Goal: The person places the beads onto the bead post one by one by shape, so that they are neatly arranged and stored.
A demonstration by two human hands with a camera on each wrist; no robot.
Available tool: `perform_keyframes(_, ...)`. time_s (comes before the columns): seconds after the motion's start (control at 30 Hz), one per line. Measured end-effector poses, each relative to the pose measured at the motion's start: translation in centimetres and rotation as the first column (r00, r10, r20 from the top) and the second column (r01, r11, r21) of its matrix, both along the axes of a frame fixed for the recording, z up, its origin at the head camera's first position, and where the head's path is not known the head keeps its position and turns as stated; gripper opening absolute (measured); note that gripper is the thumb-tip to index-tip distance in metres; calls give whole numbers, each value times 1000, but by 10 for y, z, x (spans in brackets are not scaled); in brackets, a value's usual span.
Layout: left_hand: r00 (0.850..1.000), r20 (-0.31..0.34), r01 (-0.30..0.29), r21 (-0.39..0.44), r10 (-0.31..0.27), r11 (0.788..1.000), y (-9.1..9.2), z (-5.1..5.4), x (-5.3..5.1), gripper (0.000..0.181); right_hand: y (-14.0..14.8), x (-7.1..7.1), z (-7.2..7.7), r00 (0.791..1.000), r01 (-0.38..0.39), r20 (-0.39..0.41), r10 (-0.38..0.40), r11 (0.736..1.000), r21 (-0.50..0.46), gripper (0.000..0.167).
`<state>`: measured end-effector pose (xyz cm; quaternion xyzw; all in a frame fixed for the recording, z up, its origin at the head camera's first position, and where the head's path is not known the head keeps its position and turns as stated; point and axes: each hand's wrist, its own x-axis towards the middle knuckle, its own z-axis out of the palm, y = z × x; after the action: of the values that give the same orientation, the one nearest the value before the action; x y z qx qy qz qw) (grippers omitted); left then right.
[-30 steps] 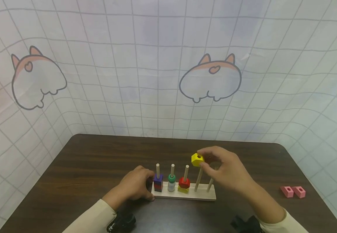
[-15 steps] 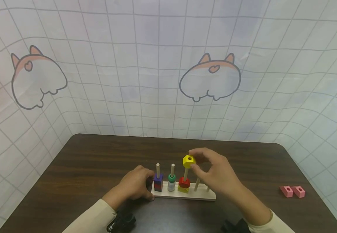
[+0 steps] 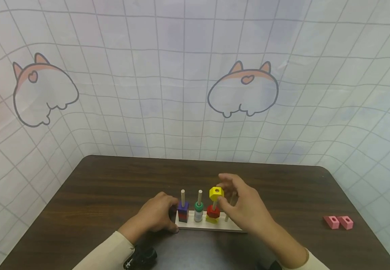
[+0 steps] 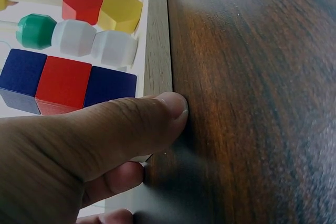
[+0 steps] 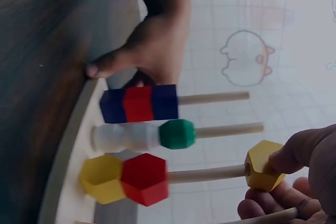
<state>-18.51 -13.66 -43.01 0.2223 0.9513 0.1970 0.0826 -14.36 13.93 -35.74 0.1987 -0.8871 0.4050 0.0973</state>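
Note:
My right hand pinches a yellow hexagonal bead between thumb and fingers. The bead sits at the upper end of the third peg, which runs into its hole. Lower on that peg are a red hexagonal bead and another yellow bead. My left hand grips the left end of the wooden base, thumb on its front edge. Beside it, the first peg carries a blue-red-blue stack of cubes. The second holds a green bead above white beads.
Two pink blocks with holes lie on the dark wooden table at the right. A bare peg stands by my right hand. A white gridded curtain hangs behind the table.
My right hand has carried the yellow bead left from near the fourth peg to the third, then lowered it a little over the peg's tip. The left hand has stayed put.

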Motion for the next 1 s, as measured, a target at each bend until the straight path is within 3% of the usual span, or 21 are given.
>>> perform_keyframes(0.3,1000,-7,5,-10,-5,1000,0,0,0,48,-1,0,-22,1000,8,-15,-8,999,-37,80)
perform_keyframes(0.57,1000,-6,7,-3,-7,1000,-1,1,-1,49,-4,0,-40,998,41,47,-39,998,-45,101)
perform_keyframes(1.0,1000,-4,5,-5,-5,1000,-1,1,-2,49,-2,4,-47,996,51,73,-48,998,-37,110)
